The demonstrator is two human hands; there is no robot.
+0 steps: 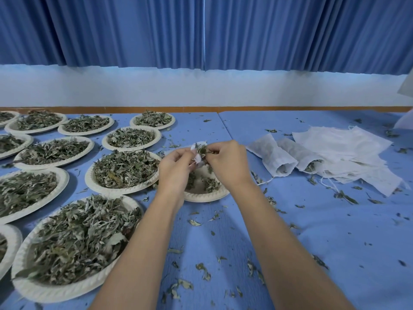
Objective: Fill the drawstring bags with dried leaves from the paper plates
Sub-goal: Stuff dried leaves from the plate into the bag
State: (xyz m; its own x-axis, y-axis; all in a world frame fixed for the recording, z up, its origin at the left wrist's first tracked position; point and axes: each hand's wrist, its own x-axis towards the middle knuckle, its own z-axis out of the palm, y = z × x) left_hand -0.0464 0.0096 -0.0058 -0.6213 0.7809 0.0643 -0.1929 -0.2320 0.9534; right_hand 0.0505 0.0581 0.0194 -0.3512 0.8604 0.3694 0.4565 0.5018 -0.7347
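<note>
Head view, looking down past two bare forearms onto a blue desk (335, 242). At centre, both hands meet above a nearly emptied paper plate (206, 197). The left hand (176, 166) has its grip pinched on the mouth of a small white drawstring bag (197, 156). The right hand (225, 162) has a narrow grip, pinching a tuft of dried leaves (202, 149) at that mouth.

Progress looks early. At 2 o'clock, two filled bags (274, 157) lie on their sides, mouths undrawn and leaves showing. Touching them, toward 3 o'clock, is a stack of empty bags (348, 148), lying flat. From 7 to 11 o'clock, around ten full plates (44, 291) stand heaped with leaves. By that count one plate is almost used up, a third bag is being filled, and most plates and bags are left to do.

Loose leaf crumbs (194, 222) are scattered over the desk, thickest around the hands and toward 6 o'clock. A seam in the blue cover runs toward 12 o'clock. Behind the desk are a wooden strip (201, 109), a pale wall (201, 88) and pleated blue curtains (201, 30).
</note>
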